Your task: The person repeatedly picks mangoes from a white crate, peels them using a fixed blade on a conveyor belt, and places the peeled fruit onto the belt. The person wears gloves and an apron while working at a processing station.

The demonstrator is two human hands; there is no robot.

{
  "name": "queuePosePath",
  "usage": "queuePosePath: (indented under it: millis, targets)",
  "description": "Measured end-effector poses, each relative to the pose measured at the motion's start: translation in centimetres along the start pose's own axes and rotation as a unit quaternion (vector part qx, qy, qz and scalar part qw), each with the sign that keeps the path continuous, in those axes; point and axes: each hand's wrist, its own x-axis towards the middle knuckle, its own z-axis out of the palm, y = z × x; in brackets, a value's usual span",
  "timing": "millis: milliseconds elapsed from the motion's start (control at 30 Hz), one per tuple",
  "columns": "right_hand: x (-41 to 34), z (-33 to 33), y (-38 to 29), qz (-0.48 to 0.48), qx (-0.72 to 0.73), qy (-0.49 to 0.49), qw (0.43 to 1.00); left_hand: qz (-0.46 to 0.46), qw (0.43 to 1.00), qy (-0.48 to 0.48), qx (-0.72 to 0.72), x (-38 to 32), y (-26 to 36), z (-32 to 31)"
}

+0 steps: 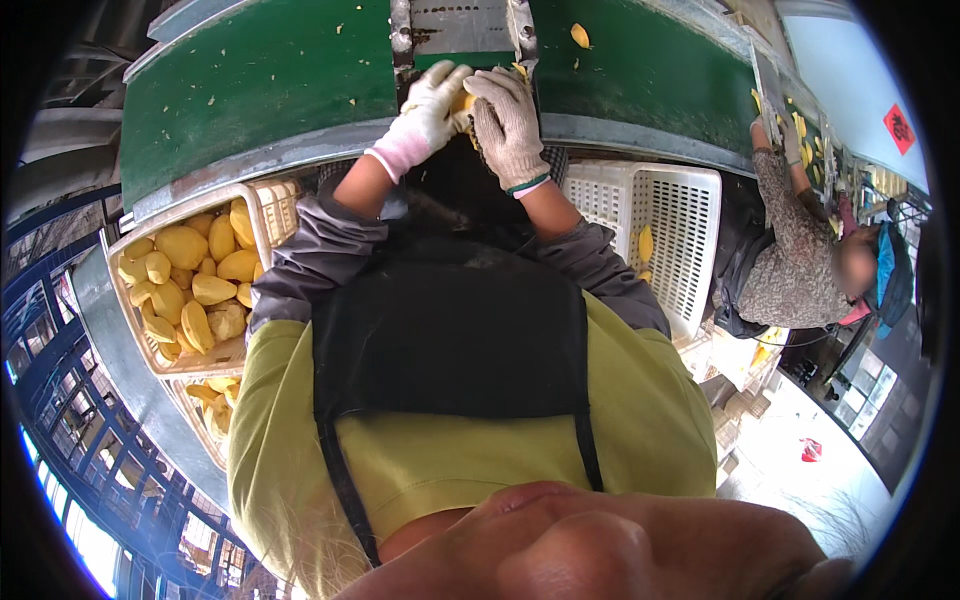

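Note:
Both my hands wear knit gloves and meet over a metal-sided stand (529, 37) that crosses the green conveyor belt. A piece of yellow fruit (464, 103), likely mango, shows between them. My left hand (431, 109), in a white glove with a pink cuff, has its fingers closed around the fruit's left side. My right hand (510, 124), in a dirtier beige glove, curls over the fruit's right side. Its palm is hidden, so I cannot tell whether it also grips a tool. A yellow scrap (519, 69) lies by the right fingertips.
Left of me stands a crate (259, 214) full of peeled yellow fruit (180, 247), above another crate (196, 420). At right, a white plastic crate (679, 240) holds a few pieces. Scraps dot the green belt (262, 82). A co-worker (795, 262) works further right.

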Motion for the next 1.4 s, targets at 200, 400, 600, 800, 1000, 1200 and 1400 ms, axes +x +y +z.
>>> queuePosePath:
  millis: [200,400,600,800,1000,1200,1400]
  targets:
    - [2.0,1.1,-0.2,-0.080,-0.023,0.052,0.995,-0.235,0.948,-0.006,-0.217,-0.5,0.8,1.9]
    - [6.6,2.4,0.8,-0.093,-0.149,0.034,0.984,-0.160,0.929,0.112,-0.315,2.1,0.3,0.2]
    - [12.1,7.4,3.4,-0.127,-0.330,0.025,0.935,-0.168,0.900,0.176,-0.361,-6.9,-0.6,-5.1]
    - [10.5,4.7,0.0,-0.175,-0.230,-0.088,0.953,-0.387,0.758,0.519,0.074,-24.0,-10.6,-18.4]
    - [3.8,7.8,-7.4,-0.287,-0.091,-0.249,0.921,-0.650,0.733,0.157,0.124,-34.5,-24.9,-13.6]
    - [5.1,10.5,-6.0,-0.202,-0.011,-0.112,0.973,-0.545,0.784,0.293,-0.042,-32.7,-24.8,-13.9]
    - [-0.1,6.1,-7.5,-0.004,0.175,-0.124,0.977,-0.216,0.670,0.574,-0.418,-23.5,-8.0,-15.6]
